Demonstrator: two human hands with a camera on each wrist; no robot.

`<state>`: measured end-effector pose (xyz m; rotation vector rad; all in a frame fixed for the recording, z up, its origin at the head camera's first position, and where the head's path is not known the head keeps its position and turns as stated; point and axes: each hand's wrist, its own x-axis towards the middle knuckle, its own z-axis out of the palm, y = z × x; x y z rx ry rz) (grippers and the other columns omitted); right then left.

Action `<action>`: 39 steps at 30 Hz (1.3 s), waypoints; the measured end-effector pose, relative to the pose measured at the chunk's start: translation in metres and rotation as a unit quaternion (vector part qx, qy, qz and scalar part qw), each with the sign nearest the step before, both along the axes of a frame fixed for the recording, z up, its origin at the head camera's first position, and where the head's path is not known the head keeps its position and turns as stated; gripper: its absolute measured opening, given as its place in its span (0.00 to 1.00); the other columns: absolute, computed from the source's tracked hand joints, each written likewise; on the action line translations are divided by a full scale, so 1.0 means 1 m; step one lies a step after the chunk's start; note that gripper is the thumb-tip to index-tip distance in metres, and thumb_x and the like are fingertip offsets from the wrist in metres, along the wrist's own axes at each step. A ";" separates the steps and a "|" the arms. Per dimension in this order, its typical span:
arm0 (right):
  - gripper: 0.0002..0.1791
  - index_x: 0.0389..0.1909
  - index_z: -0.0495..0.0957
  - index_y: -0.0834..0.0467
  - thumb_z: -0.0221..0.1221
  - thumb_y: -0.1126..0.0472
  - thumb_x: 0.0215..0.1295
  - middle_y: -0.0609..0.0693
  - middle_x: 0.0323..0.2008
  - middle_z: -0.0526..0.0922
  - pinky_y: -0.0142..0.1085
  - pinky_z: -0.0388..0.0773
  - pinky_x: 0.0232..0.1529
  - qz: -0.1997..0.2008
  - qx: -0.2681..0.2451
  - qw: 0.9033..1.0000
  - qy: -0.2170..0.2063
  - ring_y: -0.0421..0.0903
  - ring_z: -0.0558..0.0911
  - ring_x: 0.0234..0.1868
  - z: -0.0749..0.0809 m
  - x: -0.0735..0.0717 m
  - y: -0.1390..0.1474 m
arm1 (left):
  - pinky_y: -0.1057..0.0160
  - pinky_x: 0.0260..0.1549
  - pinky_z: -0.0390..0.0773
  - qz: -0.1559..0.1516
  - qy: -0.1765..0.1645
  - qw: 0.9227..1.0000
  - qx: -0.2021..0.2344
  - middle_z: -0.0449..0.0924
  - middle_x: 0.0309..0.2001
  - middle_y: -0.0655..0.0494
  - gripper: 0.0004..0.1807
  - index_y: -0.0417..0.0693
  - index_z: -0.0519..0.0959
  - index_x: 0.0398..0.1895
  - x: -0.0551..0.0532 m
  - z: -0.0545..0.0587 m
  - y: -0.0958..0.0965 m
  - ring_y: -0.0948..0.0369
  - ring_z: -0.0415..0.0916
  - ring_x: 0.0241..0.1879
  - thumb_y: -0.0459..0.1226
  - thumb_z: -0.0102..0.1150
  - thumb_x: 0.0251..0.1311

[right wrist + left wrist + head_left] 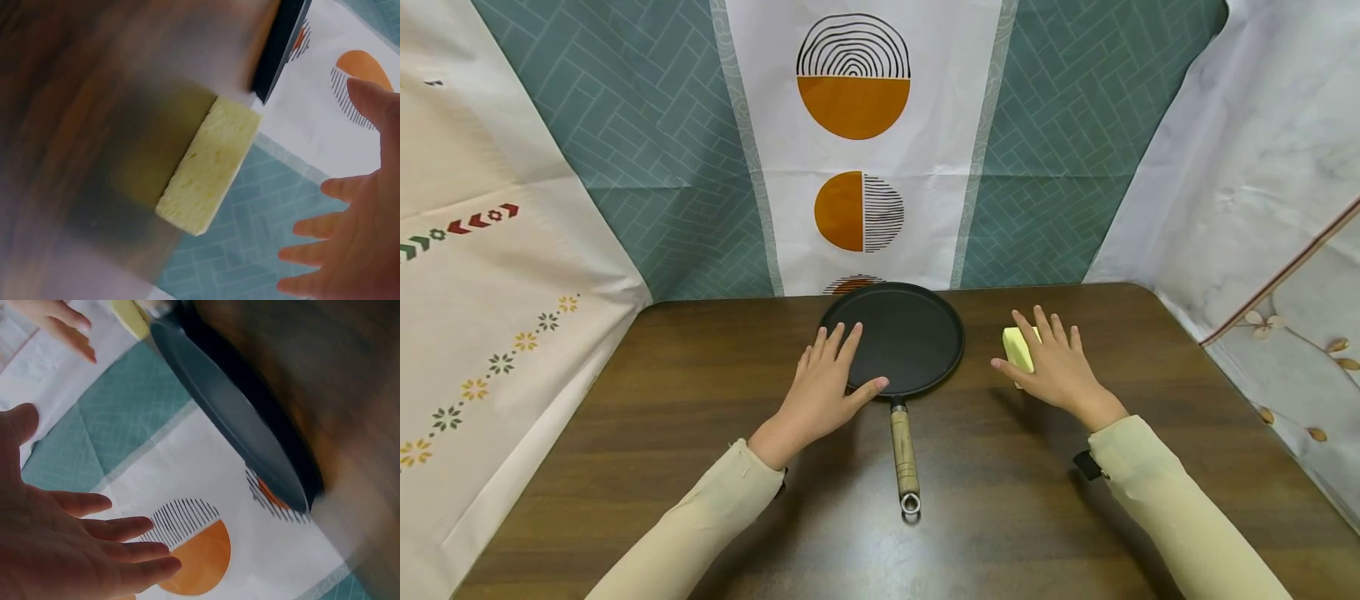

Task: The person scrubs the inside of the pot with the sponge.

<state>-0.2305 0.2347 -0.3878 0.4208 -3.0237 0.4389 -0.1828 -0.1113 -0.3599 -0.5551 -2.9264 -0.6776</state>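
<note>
A round, flat black pan (910,333) with a wooden handle (905,450) lies on the table, its handle toward me. My left hand (823,387) hovers over the pan's lower left edge, fingers spread and holding nothing; the left wrist view shows a gap between that hand (81,544) and the pan (237,406). To the pan's right sits a pale yellow sponge (1017,350). Above it my right hand (1060,367) is spread and partly hides it. In the right wrist view the hand (356,231) is apart from the sponge (209,165), which rests on the tabletop.
The brown wooden table (700,467) ends at a patterned curtain (865,158) behind the pan. White cloth (1262,167) hangs at the right, and a cream printed cloth (512,292) at the left. A metal ring (910,503) ends the pan's handle.
</note>
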 end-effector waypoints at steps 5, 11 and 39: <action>0.50 0.76 0.42 0.60 0.49 0.34 0.66 0.71 0.72 0.41 0.69 0.35 0.66 -0.001 0.002 1.000 -0.013 0.73 0.42 0.70 -0.003 -0.002 0.008 | 0.35 0.67 0.49 -0.022 -0.037 0.998 0.046 0.49 0.73 0.37 0.46 0.43 0.48 0.76 0.005 -0.001 0.003 0.39 0.43 0.72 0.53 0.57 0.63; 0.51 0.75 0.42 0.64 0.51 0.35 0.66 0.73 0.72 0.42 0.70 0.39 0.65 -0.001 -0.002 1.000 -0.030 0.75 0.44 0.69 -0.006 -0.007 0.014 | 0.40 0.68 0.53 -0.030 -0.096 0.989 0.109 0.52 0.73 0.41 0.44 0.41 0.49 0.75 0.010 0.000 0.005 0.43 0.47 0.72 0.48 0.60 0.63; 0.51 0.71 0.41 0.74 0.53 0.41 0.67 0.78 0.69 0.41 0.67 0.48 0.66 0.011 -0.032 0.996 -0.082 0.78 0.47 0.67 -0.015 -0.015 0.019 | 0.52 0.47 0.81 0.043 -0.323 0.864 0.384 0.67 0.56 0.33 0.35 0.29 0.57 0.68 0.027 -0.034 0.026 0.46 0.78 0.45 0.33 0.60 0.62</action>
